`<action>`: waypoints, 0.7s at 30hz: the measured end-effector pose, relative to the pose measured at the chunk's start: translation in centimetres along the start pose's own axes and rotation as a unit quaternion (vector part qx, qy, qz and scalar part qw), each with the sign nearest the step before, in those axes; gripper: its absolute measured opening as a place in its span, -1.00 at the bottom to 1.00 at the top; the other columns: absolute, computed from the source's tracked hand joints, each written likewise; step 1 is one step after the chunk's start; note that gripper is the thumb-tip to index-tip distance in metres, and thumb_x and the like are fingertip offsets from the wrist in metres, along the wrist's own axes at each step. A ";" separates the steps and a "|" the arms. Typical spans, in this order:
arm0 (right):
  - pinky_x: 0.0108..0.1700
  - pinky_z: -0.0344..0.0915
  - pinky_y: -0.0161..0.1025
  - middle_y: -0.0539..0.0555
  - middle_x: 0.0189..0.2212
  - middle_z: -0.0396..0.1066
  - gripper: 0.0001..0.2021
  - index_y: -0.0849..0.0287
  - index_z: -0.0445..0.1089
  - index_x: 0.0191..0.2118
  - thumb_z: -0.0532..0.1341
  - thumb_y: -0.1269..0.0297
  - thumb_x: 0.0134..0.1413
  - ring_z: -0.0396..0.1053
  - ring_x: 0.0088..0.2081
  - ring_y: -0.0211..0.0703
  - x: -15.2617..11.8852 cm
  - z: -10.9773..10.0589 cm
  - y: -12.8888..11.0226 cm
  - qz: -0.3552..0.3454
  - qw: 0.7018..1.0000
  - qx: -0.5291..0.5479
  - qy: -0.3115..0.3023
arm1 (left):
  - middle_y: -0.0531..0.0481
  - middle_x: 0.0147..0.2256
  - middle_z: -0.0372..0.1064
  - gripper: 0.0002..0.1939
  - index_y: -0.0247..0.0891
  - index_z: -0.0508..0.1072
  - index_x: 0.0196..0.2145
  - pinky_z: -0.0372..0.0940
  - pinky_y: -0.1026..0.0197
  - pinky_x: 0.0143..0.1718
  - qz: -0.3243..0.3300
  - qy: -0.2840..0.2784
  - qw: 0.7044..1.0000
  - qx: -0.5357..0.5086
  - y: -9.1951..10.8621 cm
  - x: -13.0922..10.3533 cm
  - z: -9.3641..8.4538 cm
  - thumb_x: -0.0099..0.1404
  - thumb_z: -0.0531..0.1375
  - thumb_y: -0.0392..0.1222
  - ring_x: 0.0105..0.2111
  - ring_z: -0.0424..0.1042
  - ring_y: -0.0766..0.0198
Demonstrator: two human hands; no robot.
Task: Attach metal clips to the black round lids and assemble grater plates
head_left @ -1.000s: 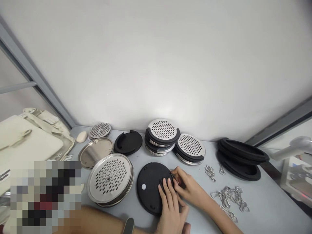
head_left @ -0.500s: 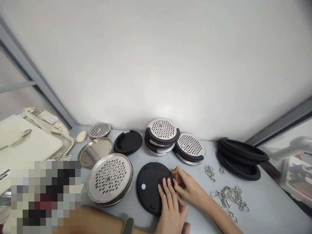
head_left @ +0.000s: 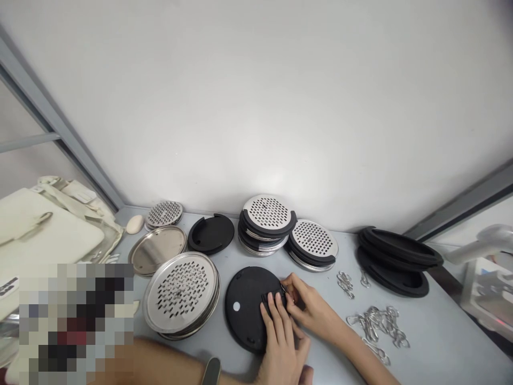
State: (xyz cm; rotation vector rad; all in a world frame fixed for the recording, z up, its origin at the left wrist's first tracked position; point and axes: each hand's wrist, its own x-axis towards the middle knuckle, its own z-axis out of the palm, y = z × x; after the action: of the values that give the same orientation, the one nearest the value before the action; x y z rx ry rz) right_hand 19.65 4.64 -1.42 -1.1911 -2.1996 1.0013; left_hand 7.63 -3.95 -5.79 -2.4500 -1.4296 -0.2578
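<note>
Tabletop (head_left: pixel 444 342): perforated disc (head_left: pixel 267 212) in rimmed holder (head_left: pixel 269 233); left hand (head_left: pixel 282 342) on black plate (head_left: pixel 249 305).

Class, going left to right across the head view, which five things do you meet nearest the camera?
Perforated metal disc, black disc with white dot, left hand, right hand, larger metal clip pile.

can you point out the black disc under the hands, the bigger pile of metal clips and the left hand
black disc (head_left: pixel 249 307): head view, on its bare face right of the white dot
bigger pile of metal clips (head_left: pixel 373 324): head view, mid-pile
left hand (head_left: pixel 281 342): head view, back of the hand
</note>
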 end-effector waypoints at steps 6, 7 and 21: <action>-0.34 0.19 -0.29 -0.07 -0.47 0.16 -0.89 0.14 0.14 -0.20 0.02 0.42 0.14 0.19 -0.42 -0.24 -0.1 0.0 -0.1 -0.002 1.000 -0.001 0.001 | -0.47 0.05 0.28 -0.42 -0.38 0.47 -0.25 -0.31 -0.54 0.03 0.000 0.002 1.000 0.006 0.0 0.1 -0.2 0.07 0.16 0.25 0.07 0.16 -0.49; -0.34 0.19 -0.29 -0.07 -0.47 0.16 -0.89 0.14 0.14 -0.20 0.03 0.42 0.14 0.19 -0.43 -0.24 -0.1 0.0 -0.1 -0.001 1.000 0.000 0.002 | -0.47 0.05 0.28 -0.42 -0.38 0.47 -0.25 -0.31 -0.54 0.03 0.001 0.001 1.000 0.007 -0.1 0.1 -0.4 0.08 0.16 0.25 0.07 0.16 -0.49; -0.37 0.18 -0.31 -0.08 -0.49 0.19 -0.87 0.14 0.14 -0.22 0.04 0.45 0.09 0.19 -0.44 -0.24 0.0 0.2 0.1 -0.002 1.000 0.012 0.011 | -0.50 0.05 0.27 -0.42 -0.39 0.47 -0.26 -0.25 -0.54 0.02 -0.003 0.009 1.000 0.001 0.2 -0.1 0.4 0.05 0.17 0.24 0.09 0.13 -0.49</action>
State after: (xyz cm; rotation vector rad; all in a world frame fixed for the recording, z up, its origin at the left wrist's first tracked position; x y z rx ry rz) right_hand 19.57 4.64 -1.64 -1.1811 -2.1652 1.0053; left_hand 7.77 -3.97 -6.20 -2.4356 -1.4281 -0.2789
